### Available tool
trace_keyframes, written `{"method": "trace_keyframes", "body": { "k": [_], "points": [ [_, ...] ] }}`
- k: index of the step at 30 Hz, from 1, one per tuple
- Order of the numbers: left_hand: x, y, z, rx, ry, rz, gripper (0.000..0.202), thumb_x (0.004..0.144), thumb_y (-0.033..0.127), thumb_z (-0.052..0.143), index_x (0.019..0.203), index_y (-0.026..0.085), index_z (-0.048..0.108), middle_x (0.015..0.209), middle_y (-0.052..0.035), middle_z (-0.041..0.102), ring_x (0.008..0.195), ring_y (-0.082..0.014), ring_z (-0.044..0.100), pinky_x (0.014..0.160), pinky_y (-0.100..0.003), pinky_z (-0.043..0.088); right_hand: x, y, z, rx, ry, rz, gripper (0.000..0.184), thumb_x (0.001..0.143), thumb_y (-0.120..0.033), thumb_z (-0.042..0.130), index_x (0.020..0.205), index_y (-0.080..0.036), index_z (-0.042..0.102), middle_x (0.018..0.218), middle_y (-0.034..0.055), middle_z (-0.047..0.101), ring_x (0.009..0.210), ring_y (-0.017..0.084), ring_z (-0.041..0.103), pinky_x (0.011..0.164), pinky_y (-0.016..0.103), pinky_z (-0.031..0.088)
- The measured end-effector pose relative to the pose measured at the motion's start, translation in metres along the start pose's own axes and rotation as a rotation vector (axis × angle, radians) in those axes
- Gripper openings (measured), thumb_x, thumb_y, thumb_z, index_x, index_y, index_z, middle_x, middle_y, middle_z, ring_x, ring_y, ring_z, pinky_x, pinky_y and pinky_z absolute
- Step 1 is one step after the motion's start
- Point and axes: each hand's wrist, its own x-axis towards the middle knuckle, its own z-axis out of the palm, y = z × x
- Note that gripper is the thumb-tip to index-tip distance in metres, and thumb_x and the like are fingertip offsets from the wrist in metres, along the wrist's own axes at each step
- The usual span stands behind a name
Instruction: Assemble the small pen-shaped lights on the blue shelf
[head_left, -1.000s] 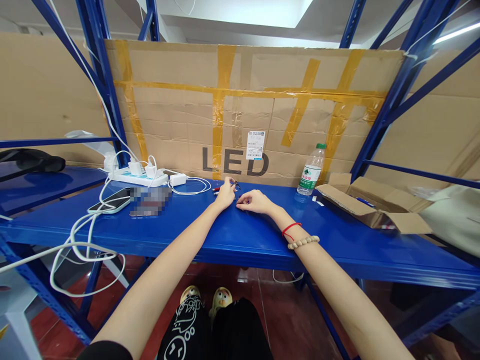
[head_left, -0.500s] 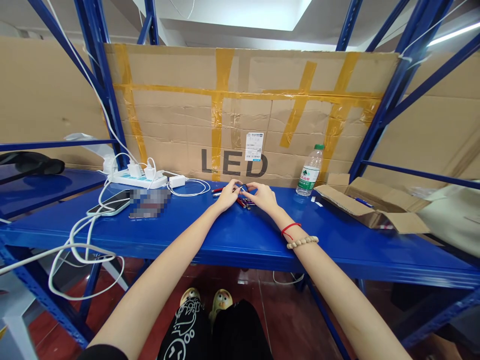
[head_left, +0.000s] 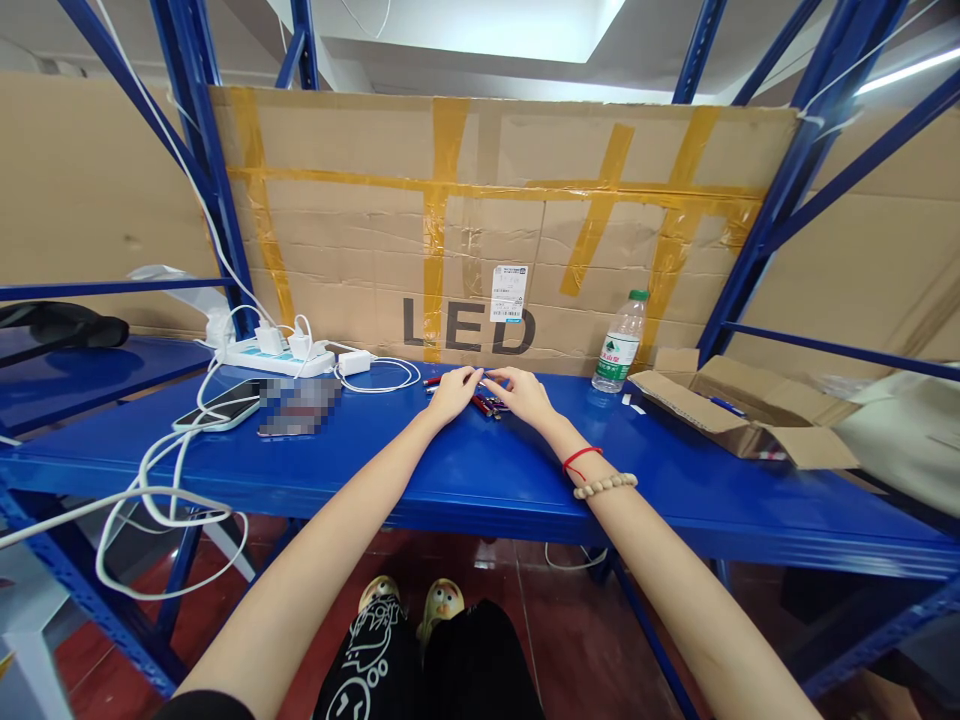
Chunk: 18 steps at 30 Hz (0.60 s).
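A small bunch of slim pens (head_left: 486, 405), dark red, blue and metallic, lies on the blue tabletop (head_left: 480, 462) under and between my hands. My left hand (head_left: 454, 394) bends over it from the left, fingers closed, with a few red and silver ends showing just beyond. Opposite, my right hand (head_left: 523, 396) curls in with thumb and fingers drawn together, its tips close to the left fingertips. What either hand pinches is hidden by the fingers. A red cord and a beaded bracelet circle my right wrist.
A water bottle (head_left: 618, 345) with a green cap stands right of my hands, beside an open cardboard box (head_left: 739, 405) holding a blue pen. At left are a power strip (head_left: 281, 358), a phone (head_left: 221, 407) and white cables. A cardboard sheet (head_left: 345, 240) backs the table.
My fingertips have lowered and drawn nearer the pens. The thin dark loop that showed between the hands is now out of sight. My arms have barely moved.
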Motion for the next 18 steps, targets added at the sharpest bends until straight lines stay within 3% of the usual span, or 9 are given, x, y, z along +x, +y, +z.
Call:
{"method": "trace_keyframes", "body": {
  "k": [5,9,18],
  "points": [
    [-0.002,0.003,-0.002,0.043,-0.042,0.009,0.038,0.088,0.035,0.032,0.076,0.017,0.063,0.079,-0.0034,0.066,0.075,-0.0147,0.057,0.073,-0.023,0.042,-0.001,0.0,-0.001,-0.073,-0.057,-0.055,0.029,0.083,-0.042,0.045,0.086,-0.022,0.065,0.081,0.0009,0.066,0.07,0.013,0.057,0.054,0.021,0.032],
    [-0.007,0.009,-0.006,0.117,-0.076,-0.005,0.037,0.088,0.035,0.031,0.082,0.019,0.064,0.088,-0.0042,0.068,0.084,-0.0171,0.059,0.078,-0.026,0.042,-0.002,-0.003,-0.005,-0.153,-0.083,-0.09,0.026,0.085,-0.038,0.043,0.095,-0.024,0.063,0.085,0.0016,0.065,0.071,0.013,0.056,0.054,0.02,0.03],
    [-0.008,0.009,-0.006,0.239,-0.108,-0.011,0.039,0.09,0.033,0.029,0.084,0.021,0.065,0.092,-0.0052,0.068,0.088,-0.0195,0.06,0.078,-0.027,0.042,-0.002,-0.008,-0.006,-0.298,-0.168,-0.147,0.024,0.088,-0.032,0.041,0.094,-0.019,0.06,0.088,0.0052,0.064,0.076,0.014,0.056,0.057,0.021,0.029]
  ]
}}
